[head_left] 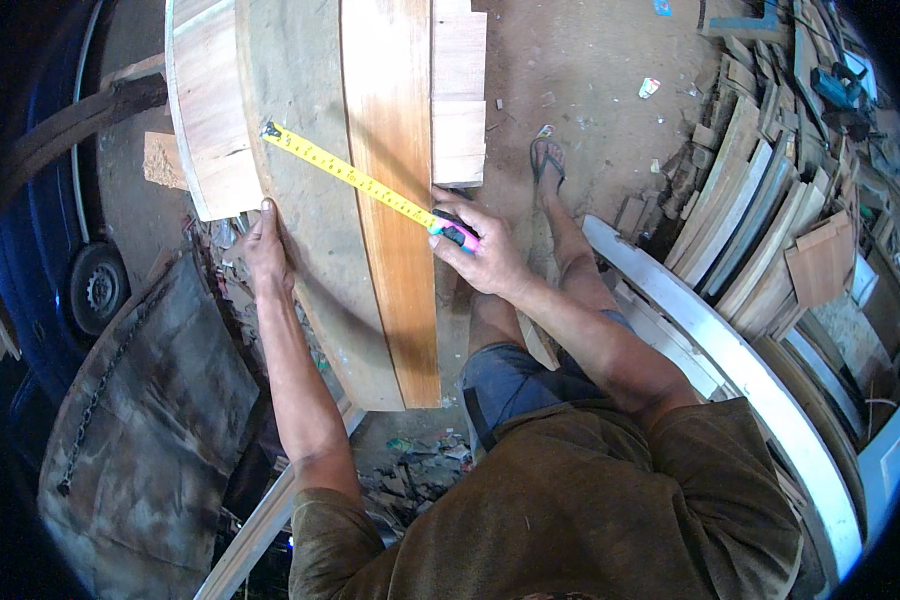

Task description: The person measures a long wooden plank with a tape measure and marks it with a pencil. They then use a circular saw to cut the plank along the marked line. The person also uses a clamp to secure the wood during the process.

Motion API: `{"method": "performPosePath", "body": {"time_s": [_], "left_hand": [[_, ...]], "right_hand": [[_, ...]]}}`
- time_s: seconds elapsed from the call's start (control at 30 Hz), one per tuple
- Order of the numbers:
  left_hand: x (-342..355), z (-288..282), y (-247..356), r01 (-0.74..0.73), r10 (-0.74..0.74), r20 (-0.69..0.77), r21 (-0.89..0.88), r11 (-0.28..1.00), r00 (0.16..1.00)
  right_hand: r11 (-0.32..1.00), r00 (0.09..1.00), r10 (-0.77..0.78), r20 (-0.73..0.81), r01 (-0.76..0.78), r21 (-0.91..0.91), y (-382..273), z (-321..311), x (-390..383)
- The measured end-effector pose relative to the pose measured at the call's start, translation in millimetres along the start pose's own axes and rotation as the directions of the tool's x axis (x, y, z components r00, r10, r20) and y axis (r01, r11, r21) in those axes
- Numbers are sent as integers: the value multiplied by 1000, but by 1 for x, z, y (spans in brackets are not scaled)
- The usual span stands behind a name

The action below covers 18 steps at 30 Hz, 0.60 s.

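Observation:
My right hand [485, 250] is wrapped around a tape measure [454, 234] with a pink and black case, held by the right edge of an orange-brown wooden board [395, 150]. Its yellow blade [355, 178] stretches to the upper left, over this board and the worn greyish plank [295, 75] beside it. The blade's hooked end is above the plank, near a pale wooden panel [210, 110]. At that panel's near corner my left hand [264, 255] grips the edge, thumb on top and the other fingers partly hidden below.
Pale wood pieces [459, 140] lie along the board's right side. Stacked offcuts [740, 220] and a long white plank [730, 370] fill the right. At left are a dark sheet [150, 420] with a chain and a blue vehicle [45, 200]. Wood scraps [410, 480] litter the floor.

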<state>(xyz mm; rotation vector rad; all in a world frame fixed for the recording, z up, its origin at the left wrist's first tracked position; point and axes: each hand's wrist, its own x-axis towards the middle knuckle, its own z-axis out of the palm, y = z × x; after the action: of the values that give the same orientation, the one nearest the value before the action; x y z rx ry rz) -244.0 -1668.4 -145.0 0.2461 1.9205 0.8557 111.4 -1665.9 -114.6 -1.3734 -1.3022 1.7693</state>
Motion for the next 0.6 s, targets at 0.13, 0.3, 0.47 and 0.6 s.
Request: {"method": "performPosePath", "body": {"time_s": [0.13, 0.3, 0.47, 0.6], "left_hand": [[0, 2, -2, -12, 13, 16, -37, 999, 1000], [2, 0, -5, -19, 20, 12, -57, 998, 1000], [-2, 8, 0, -44, 40, -37, -97, 994, 998], [-4, 9, 1, -57, 53, -41, -110, 992, 998]], "right_hand": [[1000, 1000, -8, -12, 8, -3, 3, 2, -1], [997, 998, -57, -11, 57, -47, 5, 2, 0], [997, 995, -69, -77, 67, -29, 3, 7, 1], [995, 989, -97, -108, 95, -19, 2, 8, 2]]}}
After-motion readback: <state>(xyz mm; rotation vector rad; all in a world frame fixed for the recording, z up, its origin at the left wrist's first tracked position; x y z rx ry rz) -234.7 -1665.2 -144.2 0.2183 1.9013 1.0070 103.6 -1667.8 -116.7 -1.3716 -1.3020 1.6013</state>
